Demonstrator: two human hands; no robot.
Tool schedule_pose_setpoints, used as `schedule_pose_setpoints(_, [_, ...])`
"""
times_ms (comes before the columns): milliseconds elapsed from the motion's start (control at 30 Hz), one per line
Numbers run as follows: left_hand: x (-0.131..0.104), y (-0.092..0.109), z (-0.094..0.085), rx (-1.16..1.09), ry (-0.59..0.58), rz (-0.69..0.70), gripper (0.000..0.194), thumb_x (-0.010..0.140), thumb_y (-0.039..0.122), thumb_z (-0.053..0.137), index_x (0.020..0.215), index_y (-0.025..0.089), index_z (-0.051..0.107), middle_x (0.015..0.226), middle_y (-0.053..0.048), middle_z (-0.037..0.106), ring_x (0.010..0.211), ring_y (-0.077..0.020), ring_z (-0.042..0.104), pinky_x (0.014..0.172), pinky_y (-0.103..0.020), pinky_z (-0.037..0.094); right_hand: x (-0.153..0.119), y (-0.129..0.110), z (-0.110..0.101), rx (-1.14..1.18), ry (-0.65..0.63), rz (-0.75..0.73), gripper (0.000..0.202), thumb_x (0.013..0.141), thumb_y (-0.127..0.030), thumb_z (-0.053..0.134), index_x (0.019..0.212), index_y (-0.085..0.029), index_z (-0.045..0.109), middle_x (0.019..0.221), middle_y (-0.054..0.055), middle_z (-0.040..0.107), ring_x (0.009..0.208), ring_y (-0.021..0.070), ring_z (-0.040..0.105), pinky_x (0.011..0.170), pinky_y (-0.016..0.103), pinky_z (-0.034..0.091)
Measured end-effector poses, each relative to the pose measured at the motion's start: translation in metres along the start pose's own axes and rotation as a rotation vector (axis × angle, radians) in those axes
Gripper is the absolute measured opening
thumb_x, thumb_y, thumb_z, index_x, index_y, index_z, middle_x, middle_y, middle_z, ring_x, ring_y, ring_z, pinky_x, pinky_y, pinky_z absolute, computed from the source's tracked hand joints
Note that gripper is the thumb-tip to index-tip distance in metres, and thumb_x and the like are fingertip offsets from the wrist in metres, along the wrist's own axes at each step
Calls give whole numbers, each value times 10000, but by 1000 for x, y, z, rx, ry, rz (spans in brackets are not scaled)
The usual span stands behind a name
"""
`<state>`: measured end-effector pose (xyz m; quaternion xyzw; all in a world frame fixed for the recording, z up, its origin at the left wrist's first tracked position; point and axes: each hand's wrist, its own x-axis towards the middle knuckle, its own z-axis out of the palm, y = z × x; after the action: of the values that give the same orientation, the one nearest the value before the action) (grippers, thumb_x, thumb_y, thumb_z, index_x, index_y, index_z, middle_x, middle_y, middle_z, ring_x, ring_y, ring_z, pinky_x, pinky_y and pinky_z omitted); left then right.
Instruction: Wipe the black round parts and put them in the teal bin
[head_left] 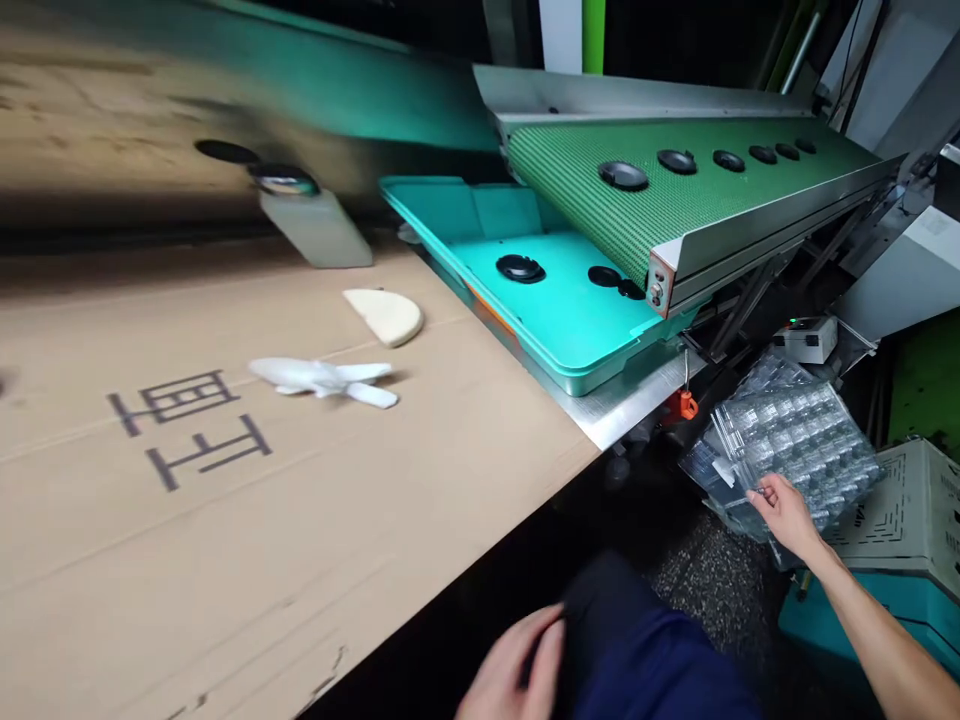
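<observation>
In my head view, my right hand (784,512) pinches the near left edge of a clear plastic tray (814,445), which extends beyond my fingers, up and to the right, on top of other clear trays. The stack lies low, to the right of the cardboard-covered desk (450,490). My left hand (517,668), well apart from the tray, is curled beside my dark blue clothing (652,650); blurred, so I cannot tell whether it grips anything.

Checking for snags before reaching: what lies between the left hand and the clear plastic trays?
In the head view, dark blue clothing, then speckled floor, show between the left hand and the clear plastic trays.
</observation>
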<state>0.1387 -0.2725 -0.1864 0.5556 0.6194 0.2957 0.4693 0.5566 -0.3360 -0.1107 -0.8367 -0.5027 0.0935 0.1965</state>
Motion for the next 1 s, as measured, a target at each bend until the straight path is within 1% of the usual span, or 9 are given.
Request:
schedule_pose_setpoints(100, [5,77,92,-262,-536,36,443,787,614,620,1041,277,756,1123,-82,743,1053,-302,676,982,-439,510,-11,-29,-6,132,-9,-37,346,937,-541,545,923,-204,625,803,16,584,677,167,562,650,281,467])
schedule_pose_setpoints(167, [-1,113,153,-478,-773,-111,516,785,635,641,1084,223,724,1105,-125,727,913,-253,687,808,-376,548,-19,-41,-5,185,21,-14,356,948,-541,529,915,-202,634,805,23,594,681,170,571,652,286,473])
schedule_pose_setpoints(233, [-12,131,200,-711,-869,-264,564,797,669,623,1107,201,677,1070,-115,705,797,-185,663,666,-291,512,-26,-46,-3,219,53,15,361,956,-535,514,885,-203,634,814,35,611,683,176,580,649,291,479])
schedule_pose_setpoints(300, [-23,135,230,-870,-856,-323,538,789,667,648,1028,186,642,919,-68,681,707,-135,614,619,-242,461,-31,-46,0,228,78,41,354,957,-525,510,865,-206,633,820,43,626,693,183,590,648,295,483])
schedule_pose_setpoints(367, [-30,132,244,-920,-810,-283,499,775,649,684,905,173,607,759,-17,619,638,-107,554,612,-228,429,-33,-43,-1,223,89,51,346,955,-512,509,853,-207,636,819,47,636,696,186,595,648,297,484])
schedule_pose_setpoints(467, [-28,128,251,-884,-745,-186,485,775,645,688,816,178,563,664,21,545,575,-88,483,590,-228,400,-29,-39,-9,201,104,43,346,948,-498,505,846,-202,654,825,61,661,716,194,611,671,304,492])
schedule_pose_setpoints(600, [-17,132,258,-894,-694,-264,504,758,674,677,855,203,526,712,28,547,538,-82,462,527,-225,400,-14,-38,-31,166,227,114,339,898,-499,548,830,-193,678,765,61,689,664,196,616,645,301,492])
schedule_pose_setpoints(733, [-11,142,270,-931,-662,-337,522,762,696,652,886,213,500,746,33,519,557,-80,475,525,-219,428,-1,-41,-50,112,273,143,336,878,-497,565,836,-188,690,694,40,676,590,180,591,600,288,467])
schedule_pose_setpoints(1000, [-6,158,284,-1081,-651,-399,505,726,621,738,895,206,506,921,-19,589,626,-78,540,616,-257,507,8,-35,-55,-37,370,18,295,908,-453,514,859,-200,658,797,62,670,693,199,600,726,322,474])
